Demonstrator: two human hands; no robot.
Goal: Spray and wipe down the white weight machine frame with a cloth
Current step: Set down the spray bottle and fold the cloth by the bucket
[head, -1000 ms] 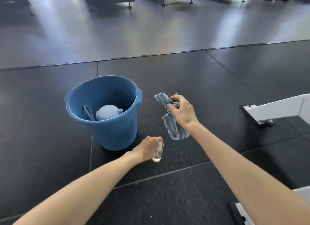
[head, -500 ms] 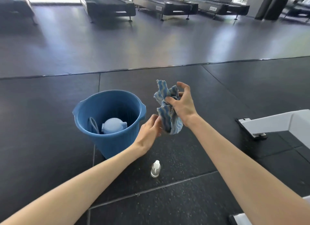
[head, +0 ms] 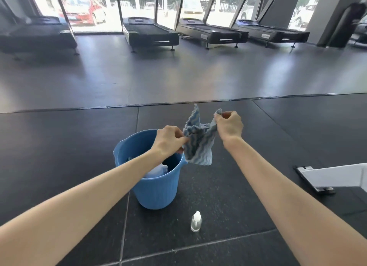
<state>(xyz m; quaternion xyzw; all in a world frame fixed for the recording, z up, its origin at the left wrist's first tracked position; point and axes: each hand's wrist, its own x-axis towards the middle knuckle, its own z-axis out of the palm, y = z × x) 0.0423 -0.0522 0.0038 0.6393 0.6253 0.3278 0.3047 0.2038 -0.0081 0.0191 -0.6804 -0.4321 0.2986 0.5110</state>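
Observation:
A blue-and-white striped cloth point(head: 199, 141) hangs spread between both hands above the floor. My left hand point(head: 169, 139) pinches its left edge over the bucket rim. My right hand point(head: 229, 125) pinches its upper right corner. A small clear spray bottle point(head: 196, 221) with a white cap stands upright on the black floor mat, below the cloth and apart from both hands. The white weight machine frame point(head: 335, 177) lies low at the right edge, its foot on a black plate.
A blue plastic bucket point(head: 156, 188) stands on the mat under my left forearm, with a pale object inside. Several black treadmills point(head: 151, 34) line the windows at the back. Grey floor stretches between them and the black mats.
My left hand let go of the spray bottle, rose and took hold of the cloth. Both hands lifted and pulled the cloth apart. The view tilted upward.

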